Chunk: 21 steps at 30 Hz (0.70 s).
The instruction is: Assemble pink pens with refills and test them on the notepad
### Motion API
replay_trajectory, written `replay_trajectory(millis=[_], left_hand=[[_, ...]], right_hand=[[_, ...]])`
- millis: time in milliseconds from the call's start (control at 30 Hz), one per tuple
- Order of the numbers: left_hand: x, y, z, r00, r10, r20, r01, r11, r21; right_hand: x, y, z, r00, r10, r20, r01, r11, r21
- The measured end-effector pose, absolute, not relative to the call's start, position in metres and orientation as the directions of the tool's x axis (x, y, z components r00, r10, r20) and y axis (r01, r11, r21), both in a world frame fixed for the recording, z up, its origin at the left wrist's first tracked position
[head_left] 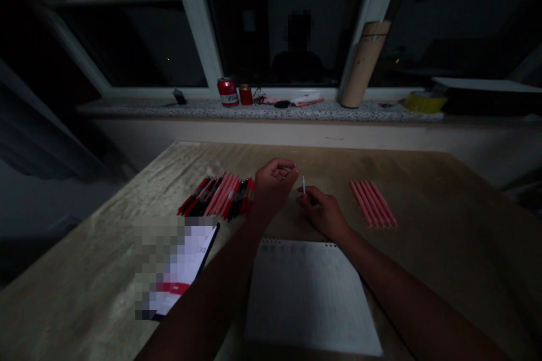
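My left hand [274, 185] is raised over the middle of the table, its fingers pinched together. A tiny pale spot shows at its fingertips, too small to name. Just right of it and a little lower, my right hand [322, 211] is closed around a thin whitish stick [304, 184], which stands upright out of its fingers. The fingertips of both hands are close but apart. Left of my left hand lies a row of red, black and pink pens [218, 194], partly covered by that hand. Several pink pens [372, 203] lie side by side to the right.
A spiral notebook [311, 299] lies open below my hands. A tablet or phone with a lit, partly blurred screen [190, 265] lies left of my left forearm. On the sill stand a red can [227, 92], a small jar [245, 94], a cardboard tube [365, 65] and yellow tape [424, 102].
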<state>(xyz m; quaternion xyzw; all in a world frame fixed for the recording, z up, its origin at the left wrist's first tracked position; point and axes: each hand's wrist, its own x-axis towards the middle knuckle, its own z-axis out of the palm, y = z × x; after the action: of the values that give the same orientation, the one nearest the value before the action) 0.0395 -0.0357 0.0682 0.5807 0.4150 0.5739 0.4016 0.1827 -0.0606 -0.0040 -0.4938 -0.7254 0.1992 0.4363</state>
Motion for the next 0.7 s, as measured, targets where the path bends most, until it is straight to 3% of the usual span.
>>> replay_trajectory(millis=[133,433,700], left_hand=[[0.034,-0.031,0.065,-0.039,0.948,0.316,0.05,-0.314,0.948],[0.022,-0.018,0.042,0.007,0.964,0.267,0.299,-0.257,0.919],[0.015,-0.008,0.02,0.109,0.94,0.324,0.552,-0.328,0.767]], right_hand=[[0.183,-0.06,-0.004,-0.136,0.892,0.43,0.533,0.432,-0.727],[0.183,-0.06,-0.006,-0.139,0.883,0.448,0.524,0.45,-0.724],[0.184,-0.059,-0.009,-0.126,0.886,0.446,0.535,0.439,-0.722]])
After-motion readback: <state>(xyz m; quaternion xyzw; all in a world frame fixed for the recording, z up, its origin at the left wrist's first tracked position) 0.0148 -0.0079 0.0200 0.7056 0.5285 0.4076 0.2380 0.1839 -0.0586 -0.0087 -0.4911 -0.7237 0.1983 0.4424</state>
